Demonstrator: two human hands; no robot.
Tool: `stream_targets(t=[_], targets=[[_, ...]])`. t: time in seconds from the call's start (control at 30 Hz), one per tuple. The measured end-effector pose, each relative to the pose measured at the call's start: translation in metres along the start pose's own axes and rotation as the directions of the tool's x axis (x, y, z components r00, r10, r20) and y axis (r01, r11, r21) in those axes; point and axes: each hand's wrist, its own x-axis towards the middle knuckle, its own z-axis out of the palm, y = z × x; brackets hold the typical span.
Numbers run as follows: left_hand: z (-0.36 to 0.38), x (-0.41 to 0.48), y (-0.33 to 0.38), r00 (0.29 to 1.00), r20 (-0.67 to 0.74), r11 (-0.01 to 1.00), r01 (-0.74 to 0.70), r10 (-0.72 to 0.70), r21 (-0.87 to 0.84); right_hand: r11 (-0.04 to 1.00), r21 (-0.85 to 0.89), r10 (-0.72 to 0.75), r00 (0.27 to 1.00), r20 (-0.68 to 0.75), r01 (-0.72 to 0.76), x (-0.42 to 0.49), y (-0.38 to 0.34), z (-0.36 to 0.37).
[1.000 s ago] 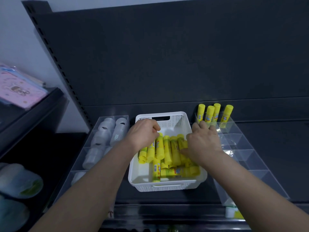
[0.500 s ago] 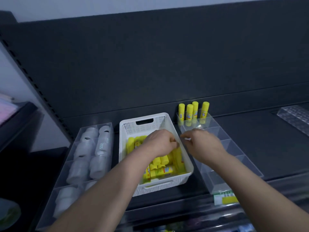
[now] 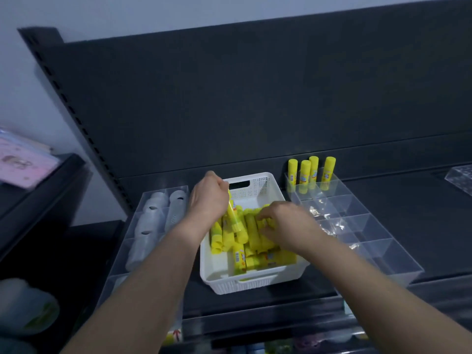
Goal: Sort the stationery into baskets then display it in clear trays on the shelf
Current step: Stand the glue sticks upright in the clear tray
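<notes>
A white perforated basket sits on the dark shelf, filled with several yellow glue sticks. My left hand grips one glue stick and holds it tilted above the pile. My right hand reaches into the pile with its fingers curled over the sticks there. To the right lies a clear divided tray; several glue sticks stand upright in its rear compartment, and the nearer compartments hold none.
Left of the basket, a second clear tray holds rolls of clear tape. Another clear tray's corner shows at far right. A pink packet lies on the neighbouring shelf at left. The dark shelf back panel rises behind.
My left hand has lifted a glue stick out of the pile towards the basket's rear left. My right hand has moved from beside the tray into the pile. The camera has shifted.
</notes>
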Motion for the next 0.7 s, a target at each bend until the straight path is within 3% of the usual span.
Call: stream_targets(t=[0.17,0.33,0.5,0.6,0.7], targets=[[-0.004,-0.009,-0.025,0.999,-0.036,0.999,0.027,-0.028,-0.032,0.989,-0.119,-0.077,0.991,0.111,0.09,0.019,-0.029,0.025],[-0.009,-0.009,-0.035,0.999,-0.039,0.998,0.008,-0.011,-0.056,0.979,-0.192,-0.056,0.998,0.033,0.062,0.029,-0.041,0.026],[-0.009,-0.002,-0.029,0.994,-0.113,0.996,-0.007,-0.004,-0.093,0.998,0.061,0.037,0.991,-0.128,-0.03,0.031,-0.03,0.01],[-0.005,0.003,-0.008,0.987,-0.149,0.985,-0.08,0.057,-0.156,0.974,0.223,0.103,0.938,-0.331,-0.028,0.029,-0.011,-0.014],[0.011,0.008,0.023,0.982,-0.137,0.958,-0.159,0.129,-0.237,0.961,0.273,0.16,0.895,-0.417,-0.045,0.022,0.02,-0.037]])
